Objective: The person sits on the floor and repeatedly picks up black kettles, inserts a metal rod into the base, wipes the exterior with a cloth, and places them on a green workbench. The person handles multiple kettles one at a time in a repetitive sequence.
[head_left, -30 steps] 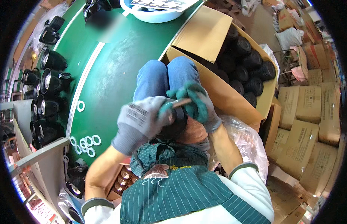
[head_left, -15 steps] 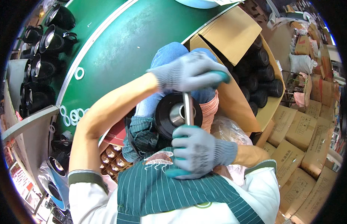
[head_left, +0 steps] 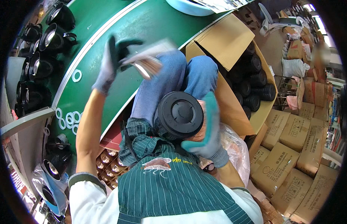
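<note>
A black round part [head_left: 181, 114] sits on my lap between my thighs, its ringed flat face upward. My right hand [head_left: 209, 130], in a grey glove with a green palm, is beside its right edge, fingers stretched and thumb apart. Whether it touches the part cannot be made out. My left hand [head_left: 113, 61], in the same kind of glove, is raised over the green table to the left of my knees. Between its fingers and thumb is a long silvery metal piece [head_left: 149, 61], smeared by motion.
White rings [head_left: 70, 118] lie on the green table [head_left: 117, 41]. Black pots [head_left: 41, 67] stand at far left. An open carton [head_left: 227, 41] of black parts is at right, near stacked cartons [head_left: 278, 164]. Shiny round pieces [head_left: 110, 164] sit in a divided box by my left elbow.
My left hand has swung left with the metal piece, away from my lap. My right hand has let go of it. The round part now shows a black face instead of a metal centre.
</note>
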### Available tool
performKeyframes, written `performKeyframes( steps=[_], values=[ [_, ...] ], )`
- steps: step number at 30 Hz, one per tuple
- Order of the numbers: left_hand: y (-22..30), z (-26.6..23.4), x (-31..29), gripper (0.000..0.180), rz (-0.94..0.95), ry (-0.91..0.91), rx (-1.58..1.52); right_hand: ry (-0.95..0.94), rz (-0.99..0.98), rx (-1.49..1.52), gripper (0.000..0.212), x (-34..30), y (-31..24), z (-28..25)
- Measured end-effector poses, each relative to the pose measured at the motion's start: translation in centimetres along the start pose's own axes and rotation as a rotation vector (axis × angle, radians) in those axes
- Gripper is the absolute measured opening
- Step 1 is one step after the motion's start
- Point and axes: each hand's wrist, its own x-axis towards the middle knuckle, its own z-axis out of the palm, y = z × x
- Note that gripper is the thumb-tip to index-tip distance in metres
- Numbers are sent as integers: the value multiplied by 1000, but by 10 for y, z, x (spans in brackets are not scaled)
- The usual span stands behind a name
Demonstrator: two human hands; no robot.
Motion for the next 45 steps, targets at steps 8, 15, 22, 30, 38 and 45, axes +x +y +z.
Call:
performKeyframes(
  steps=[8,15,22,30,38,45],
  values=[
    [-95,-117,-63,68,53,648,1202,23,-156,-106,95,25,-8,-5],
    [18,-49,-104,85,805,205,1128,530,74,526,90,93,-10,-45],
    [29,20,-79,114,978,-65,474,318,239,1118,69,164,8,-24],
    [120,-48,11,67,872,315,816,-102,771,1328,75,281,22,64],
    [154,-159,255,70,351,838,1160,-402,467,1435,69,281,54,90],
    [178,-203,289,47,712,1111,1513,-352,462,1346,67,281,60,88]
  ],
)
